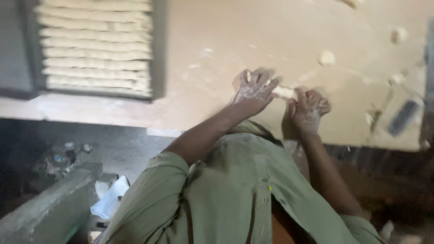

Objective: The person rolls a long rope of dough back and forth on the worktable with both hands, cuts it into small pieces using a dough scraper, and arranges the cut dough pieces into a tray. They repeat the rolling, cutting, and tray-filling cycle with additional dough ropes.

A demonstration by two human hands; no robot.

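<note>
floured and pale, the wooden table [289,31] fills the upper part of the head view, and both of the person's hands work near its front edge. the left hand [254,92] lies flat with its fingers spread apart, palm down on a piece of dough [284,92], a short pale roll that lies on the table between the two hands. the right hand [308,109] sits just beside it, its fingers curled loosely over the other end of the same roll; how firmly it grips cannot be told through the blur. both hands are dusted white with flour. further back on the table lie small dough lumps [326,58], well apart from the hands, with another near the right edge. a dark flat scraper [402,117] rests toward the right corner of the table, near the right hand but not touching it. at the upper left a dark tray [158,54] holds rows of long dough strips [95,54] laid side by side. below the table the person's green shirt [230,190] shows, sleeves rolled above the elbows. on the floor to the left stands a concrete block [49,203], with a white cloth [108,199] just beside it.
</note>
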